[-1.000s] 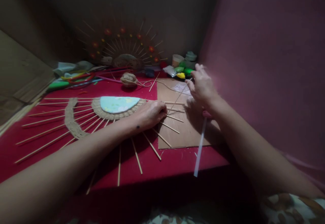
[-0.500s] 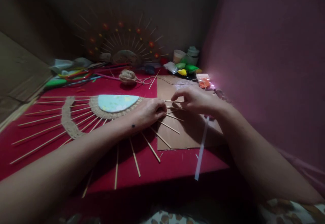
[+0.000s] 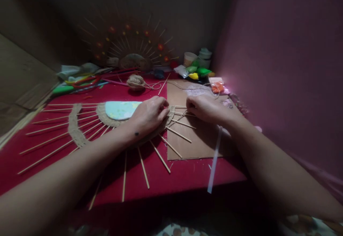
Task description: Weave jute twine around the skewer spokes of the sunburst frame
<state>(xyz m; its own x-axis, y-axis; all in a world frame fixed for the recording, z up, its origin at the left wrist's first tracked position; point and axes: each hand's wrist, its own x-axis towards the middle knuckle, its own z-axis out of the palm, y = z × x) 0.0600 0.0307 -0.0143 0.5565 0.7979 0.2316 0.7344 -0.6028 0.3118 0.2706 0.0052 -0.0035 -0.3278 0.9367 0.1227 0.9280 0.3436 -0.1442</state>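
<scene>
A half-round fan of thin wooden sticks (image 3: 158, 154) spreads over the red tabletop, with a pale blue patterned half-disc (image 3: 120, 109) at its centre. Twine is woven into a band (image 3: 75, 126) across the sticks; its right-hand end (image 3: 169, 116) shows beside my left hand (image 3: 150, 114). That hand lies across the fan, thumb and fingers closed at the band's edge. Right of it, my right hand (image 3: 204, 108) is pinched over the stick tips, and a strand of twine (image 3: 180, 116) runs from the band to its fingers. My left forearm hides the fan's middle.
Cardboard (image 3: 178, 146) lies under the fan's right side. Behind are a twine ball (image 3: 135, 82), scissors (image 3: 85, 81), colourful clay packets (image 3: 203, 72) and a paper cup (image 3: 190, 58). A decorated stick fan (image 3: 135, 61) leans on the wall. A translucent glue stick (image 3: 214, 162) overhangs the front edge.
My left hand has shifted left and slightly up, uncovering the band's right end. My right hand has closed from a looser reach, and the twine strand now stretches to it. The view moved slightly.
</scene>
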